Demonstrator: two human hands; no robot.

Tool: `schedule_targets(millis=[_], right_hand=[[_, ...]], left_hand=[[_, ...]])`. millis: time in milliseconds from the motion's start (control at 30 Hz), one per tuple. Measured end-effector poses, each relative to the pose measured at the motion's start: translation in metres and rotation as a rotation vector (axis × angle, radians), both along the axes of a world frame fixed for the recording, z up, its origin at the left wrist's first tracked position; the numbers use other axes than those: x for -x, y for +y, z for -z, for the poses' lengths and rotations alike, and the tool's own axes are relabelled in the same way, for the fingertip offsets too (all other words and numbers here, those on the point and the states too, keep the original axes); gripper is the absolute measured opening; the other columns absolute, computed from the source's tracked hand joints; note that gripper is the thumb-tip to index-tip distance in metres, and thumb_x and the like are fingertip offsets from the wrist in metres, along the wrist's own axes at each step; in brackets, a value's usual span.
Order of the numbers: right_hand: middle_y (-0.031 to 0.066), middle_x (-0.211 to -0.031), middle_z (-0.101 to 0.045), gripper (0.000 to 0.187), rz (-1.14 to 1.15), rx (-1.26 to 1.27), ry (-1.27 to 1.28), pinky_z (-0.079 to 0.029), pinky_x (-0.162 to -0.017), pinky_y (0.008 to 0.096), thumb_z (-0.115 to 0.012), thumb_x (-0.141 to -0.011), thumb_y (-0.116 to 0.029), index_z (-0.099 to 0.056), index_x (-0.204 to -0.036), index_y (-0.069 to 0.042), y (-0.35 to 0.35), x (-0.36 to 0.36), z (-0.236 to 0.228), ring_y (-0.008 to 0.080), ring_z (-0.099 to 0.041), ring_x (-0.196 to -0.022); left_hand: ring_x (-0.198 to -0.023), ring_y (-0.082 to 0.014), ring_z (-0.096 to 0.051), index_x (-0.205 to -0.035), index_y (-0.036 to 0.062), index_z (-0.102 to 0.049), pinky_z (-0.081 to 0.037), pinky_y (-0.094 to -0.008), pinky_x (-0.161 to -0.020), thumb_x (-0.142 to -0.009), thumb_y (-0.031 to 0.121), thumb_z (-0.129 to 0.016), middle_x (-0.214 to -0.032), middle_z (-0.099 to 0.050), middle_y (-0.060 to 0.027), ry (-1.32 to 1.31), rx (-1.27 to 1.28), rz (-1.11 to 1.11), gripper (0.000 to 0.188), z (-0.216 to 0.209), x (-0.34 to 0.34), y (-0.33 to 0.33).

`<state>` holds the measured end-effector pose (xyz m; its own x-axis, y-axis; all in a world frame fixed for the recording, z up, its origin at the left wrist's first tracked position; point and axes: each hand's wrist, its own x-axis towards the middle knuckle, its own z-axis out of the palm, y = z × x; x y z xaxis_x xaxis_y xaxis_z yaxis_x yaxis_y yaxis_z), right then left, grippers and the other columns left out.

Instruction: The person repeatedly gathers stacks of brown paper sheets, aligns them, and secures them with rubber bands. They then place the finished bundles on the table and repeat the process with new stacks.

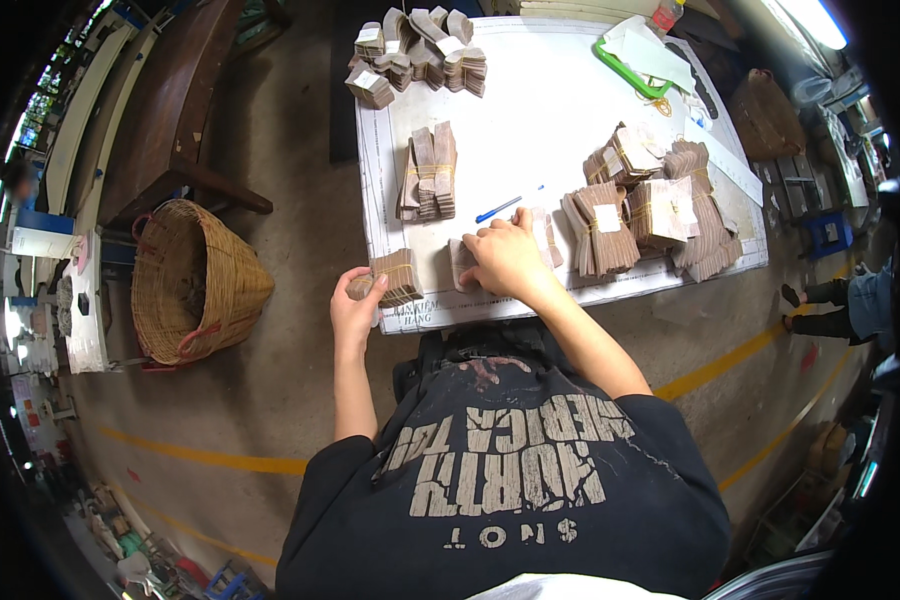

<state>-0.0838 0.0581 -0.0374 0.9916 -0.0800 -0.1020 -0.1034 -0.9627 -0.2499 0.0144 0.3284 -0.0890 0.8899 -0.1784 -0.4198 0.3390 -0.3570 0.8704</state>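
Observation:
At the table's near left corner, my left hand [355,305] grips the left end of a bundle of brown cut pieces [400,276], thumb on the near side. A thin yellow band goes round that bundle. My right hand [507,258] lies over another brown stack [544,232], its fingers bent down onto the stack's left part. The hand hides the middle of this stack. Just beyond it rests a blue pen [510,204]. Farther up the left side stands a banded bundle of long brown strips [429,172].
Several brown bundles [602,230] with white slips stand on the table's right; more bundles [420,50] sit far left. At the far right is a green tray [630,70] with papers. A wicker basket [195,285] stands on the floor left of the white table [530,110].

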Motion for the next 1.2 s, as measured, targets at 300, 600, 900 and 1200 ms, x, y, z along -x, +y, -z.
schedule_targets(millis=[300, 600, 900, 1200], right_hand=[[0.0083, -0.094, -0.077, 0.047, 0.002, 0.006, 0.046, -0.030, -0.111, 0.0647, -0.085, -0.077, -0.049, -0.078, -0.099, -0.008, 0.002, -0.003, -0.003, 0.0290, -0.067, -0.110], [0.0078, -0.094, -0.077, 0.047, -0.001, 0.018, 0.053, -0.028, -0.113, 0.0657, -0.085, -0.077, -0.050, -0.078, -0.099, -0.009, 0.000, -0.004, 0.000, 0.0288, -0.066, -0.111], [0.0085, -0.093, -0.077, 0.044, -0.023, 0.011, 0.065, -0.032, -0.107, 0.0633, -0.083, -0.079, -0.047, -0.076, -0.101, -0.009, -0.002, -0.004, -0.004, 0.0290, -0.067, -0.108], [0.0099, -0.101, -0.077, 0.049, 0.010, -0.288, -0.134, -0.031, -0.107, 0.0643, -0.083, -0.084, -0.035, -0.071, -0.126, -0.014, -0.014, 0.009, 0.002, 0.0300, -0.067, -0.110]], left_hand=[[-0.100, -0.0166, -0.068, -0.125, 0.0102, -0.066, -0.063, -0.0355, -0.066, -0.091, 0.018, -0.085, -0.111, -0.067, -0.0051, 0.228, 0.313, 0.041, 0.040, 0.015, -0.013, 0.020], [-0.095, -0.0183, -0.071, -0.133, 0.0090, -0.066, -0.063, -0.0361, -0.070, -0.089, 0.004, -0.078, -0.115, -0.071, -0.0064, 0.147, 0.036, -0.028, 0.045, 0.025, -0.024, 0.047], [-0.110, -0.0363, -0.074, -0.123, 0.0113, -0.076, -0.057, -0.0408, -0.096, -0.079, 0.009, -0.075, -0.117, -0.076, -0.0188, -0.325, -0.281, 0.255, 0.044, 0.012, 0.004, -0.030], [-0.127, -0.0307, -0.066, -0.136, 0.0130, -0.068, -0.051, -0.0428, -0.107, -0.083, 0.012, -0.075, -0.137, -0.067, -0.0229, -0.206, -0.186, 0.366, 0.053, -0.003, -0.002, -0.047]])
